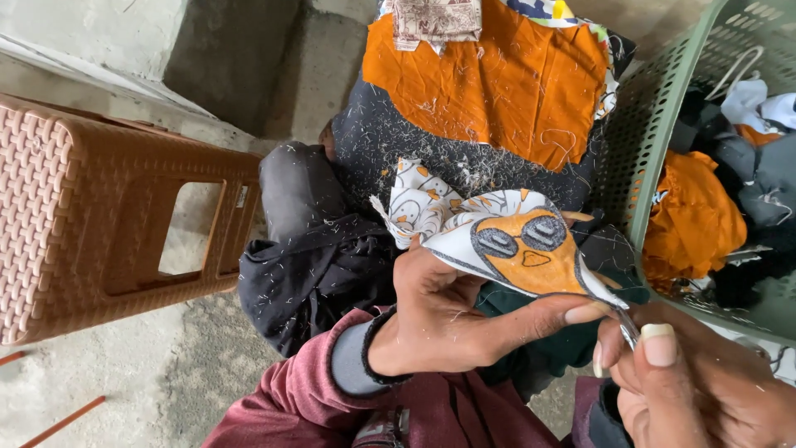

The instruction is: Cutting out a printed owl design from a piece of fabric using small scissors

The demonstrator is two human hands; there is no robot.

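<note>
Close: left hand (439, 319) pinching patch (518, 245) edge, basket (655, 141) beside

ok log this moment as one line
left hand: holds printed fabric cutout | right hand: pinches small metal tool at cutout's edge | right side: green basket of cloth

Supporting surface: bare concrete floor (191, 365), grey and rough, littered with short thread clippings. Standing directly on it at left is a brown plastic stool (99, 224) with a woven-pattern moulding and a rectangular cut-out in its side. At right stands a green perforated plastic basket (655, 133) holding orange, grey and white cloth pieces. Two thin reddish sticks (62, 421) lie on the floor at lower left. A concrete step (240, 58) rises at the top.
</note>
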